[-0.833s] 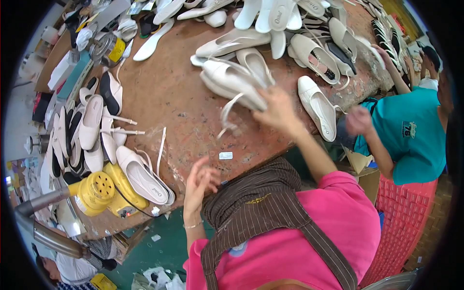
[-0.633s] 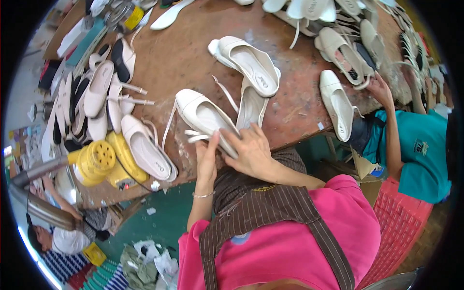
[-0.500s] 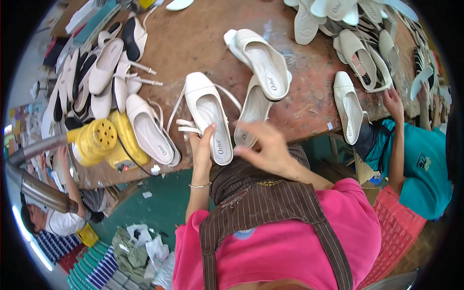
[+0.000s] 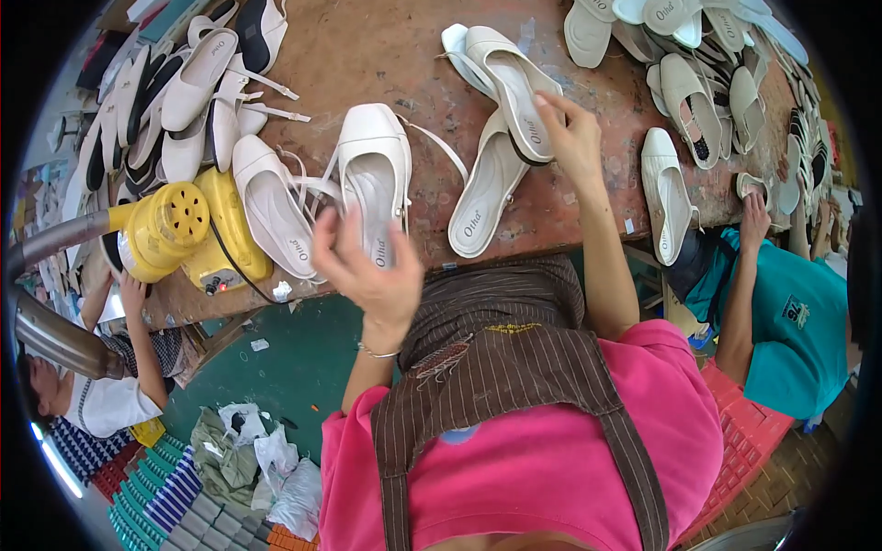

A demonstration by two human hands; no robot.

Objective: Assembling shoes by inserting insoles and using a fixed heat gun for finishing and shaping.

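A white square-toed slingback shoe (image 4: 372, 151) lies on the table edge, its strap trailing to the right. My left hand (image 4: 372, 271) is over its heel, fingers apart and slightly blurred, covering part of the insole. Further right, my right hand (image 4: 577, 147) has its fingers closed at the heel of another white slingback (image 4: 501, 69), which rests partly on a third white shoe (image 4: 480, 197). The thumb's grip is partly hidden. To the left of my left hand lies a further pale slingback (image 4: 262, 188) with its straps bunched beside it.
A yellow machine with a round vented head (image 4: 170, 230) stands at the left, beside piled shoes (image 4: 197, 83). One white shoe (image 4: 663, 188) lies at the right, near another pile of shoes and insoles (image 4: 689, 101). Co-workers sit on both sides; a red plastic chair (image 4: 735, 450) is at lower right.
My left hand has let go of the white shoe, which now lies on the table. My right hand has moved right and up to the heel of the upper slingback.
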